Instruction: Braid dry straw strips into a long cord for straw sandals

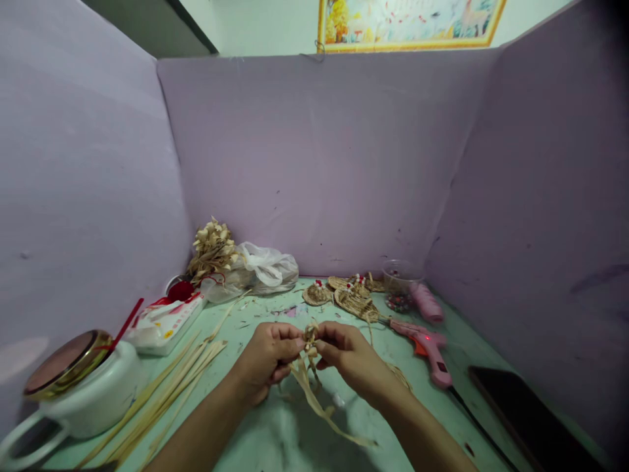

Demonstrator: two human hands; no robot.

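Note:
Both my hands meet at the middle of the table around a small woven straw piece of dried, tan strips. My left hand pinches its left side between thumb and forefinger. On the other side, my right hand grips it with the fingertips. A long pale straw strip dangles from the piece toward the tabletop and curls off to the right. The fingers cover part of the piece, so its exact shape is hidden. Just beyond my hands lie small woven straw slippers with red and white beads.
At right are a pink glue gun, pink thread spool, clear bead tub and dark phone. At left stand a white mug, tissue pack, straw strips, dried bunch and plastic bag. Purple panels enclose the table.

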